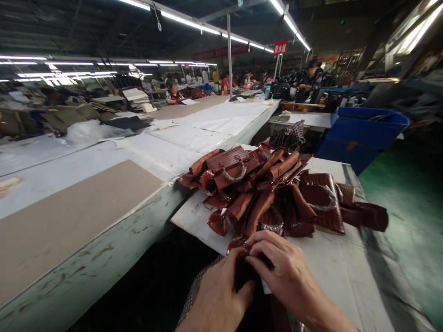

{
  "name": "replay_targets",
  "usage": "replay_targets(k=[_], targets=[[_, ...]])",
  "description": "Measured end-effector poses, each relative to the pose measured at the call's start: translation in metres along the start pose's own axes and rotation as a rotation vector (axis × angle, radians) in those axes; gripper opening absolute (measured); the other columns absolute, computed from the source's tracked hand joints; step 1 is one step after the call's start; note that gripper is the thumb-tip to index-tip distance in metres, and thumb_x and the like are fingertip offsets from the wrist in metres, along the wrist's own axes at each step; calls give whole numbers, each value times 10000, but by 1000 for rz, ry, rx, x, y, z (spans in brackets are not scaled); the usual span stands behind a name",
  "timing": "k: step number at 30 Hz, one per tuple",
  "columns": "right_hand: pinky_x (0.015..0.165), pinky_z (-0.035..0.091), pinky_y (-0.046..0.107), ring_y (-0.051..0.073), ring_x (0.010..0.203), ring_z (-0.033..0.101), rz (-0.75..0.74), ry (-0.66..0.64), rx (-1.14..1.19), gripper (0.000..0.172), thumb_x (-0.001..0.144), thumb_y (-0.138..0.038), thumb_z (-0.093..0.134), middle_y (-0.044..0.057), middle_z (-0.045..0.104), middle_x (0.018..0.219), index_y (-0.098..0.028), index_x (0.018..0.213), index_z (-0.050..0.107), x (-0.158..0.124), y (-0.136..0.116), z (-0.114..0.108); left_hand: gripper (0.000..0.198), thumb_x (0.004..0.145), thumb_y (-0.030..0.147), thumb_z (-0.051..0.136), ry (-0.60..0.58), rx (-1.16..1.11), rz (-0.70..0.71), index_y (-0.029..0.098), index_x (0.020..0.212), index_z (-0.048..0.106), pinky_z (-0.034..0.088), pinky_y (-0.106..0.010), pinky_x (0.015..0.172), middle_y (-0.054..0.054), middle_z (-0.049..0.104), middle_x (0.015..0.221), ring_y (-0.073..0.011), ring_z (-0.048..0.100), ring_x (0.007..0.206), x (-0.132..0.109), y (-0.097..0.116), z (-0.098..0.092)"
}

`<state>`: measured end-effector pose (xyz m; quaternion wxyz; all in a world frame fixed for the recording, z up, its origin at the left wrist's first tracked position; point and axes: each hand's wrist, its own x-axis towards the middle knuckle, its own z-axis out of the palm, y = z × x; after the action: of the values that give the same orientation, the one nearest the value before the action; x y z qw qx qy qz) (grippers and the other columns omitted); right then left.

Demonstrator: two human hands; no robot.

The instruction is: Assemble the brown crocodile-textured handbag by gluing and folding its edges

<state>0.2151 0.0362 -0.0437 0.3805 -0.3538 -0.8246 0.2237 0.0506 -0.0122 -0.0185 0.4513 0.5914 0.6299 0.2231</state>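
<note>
- Bags heaped on the right: glossy reddish-brown, several with a crocodile-like grid pattern.
- Handle wrapping: clear, with whitish glints.
- Side table under them: off-white.
- Long table covering, left: white.
- Board, near left: plain greyish tan.
- Table edge: pale green, streaked with dark smears.
- Cloth bag, beyond the heap: dark-and-light check.
- Bin, right: strong blue.
- Floor: green.
- Far sign: red, white characters.
</note>
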Motion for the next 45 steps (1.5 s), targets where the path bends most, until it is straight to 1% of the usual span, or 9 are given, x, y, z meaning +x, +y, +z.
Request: replay_targets(k=[9,20,25,30,34,36,39,42,45], targets=[[764,488,279,141,853,619,-52,-57,87,174,823,-18,554,11,652,988,-189,791,555,-1,0,0,363,825,192,506,-59,-39,21,234,1169,612,454,-308,862,-50,718,1123,-273,639,1061,-4,6,-8],[757,499,264,138,863,632,-86,-133,202,221,755,23,536,10,677,1014,-192,703,540,7,-3,0,424,754,177,489,-40,-22,-14,268,1128,665,452,-327,872,-26,746,1023,-285,648,1003,-3,-2,-14],[860,514,297,180,1034,607,-95,-194,261,254,724,51,548,19,685,1046,-196,669,538,8,-9,2,398,767,176,473,-39,27,-39,233,1104,676,452,-317,796,-44,748,949,-285,666,919,-3,-3,-14],[965,485,330,200,1153,554,-74,-173,330,259,695,52,602,8,674,1113,-199,674,543,3,-14,4,377,811,196,455,-20,36,-42,214,1130,657,450,-308,765,-56,741,946,-275,669,877,-3,-5,-15],[948,469,359,215,1163,530,-80,-119,232,262,682,48,597,6,651,1111,-200,710,518,-1,-15,3,364,818,199,468,-50,10,-21,228,1136,643,451,-297,779,-33,732,955,-261,658,895,-4,-4,-19],[917,458,385,203,1059,572,-125,-56,143,249,701,37,573,7,663,1011,-198,727,495,-2,-15,3,339,806,198,493,-65,-12,-23,229,1106,647,453,-288,767,-17,729,931,-249,651,874,-4,-3,-20],[961,390,461,187,923,610,-186,22,-2,224,751,14,545,-18,666,803,-204,769,495,-2,-17,2,315,793,206,534,-67,-61,-28,215,1090,639,460,-279,751,-2,724,919,-234,642,853,-6,-5,-19],[1028,303,508,198,955,617,-174,11,-87,212,774,-3,545,-29,655,727,-211,803,519,-2,-19,1,324,793,217,570,-51,-129,-30,193,1111,624,472,-275,760,-7,723,950,-229,645,880,-7,-9,-14],[1064,260,500,196,987,611,-95,-54,-71,190,769,-37,603,-14,672,817,-207,824,539,-2,-22,-3,390,795,228,624,-27,-233,-7,195,1182,588,490,-272,797,-12,722,1020,-223,652,930,-10,-13,-11]])
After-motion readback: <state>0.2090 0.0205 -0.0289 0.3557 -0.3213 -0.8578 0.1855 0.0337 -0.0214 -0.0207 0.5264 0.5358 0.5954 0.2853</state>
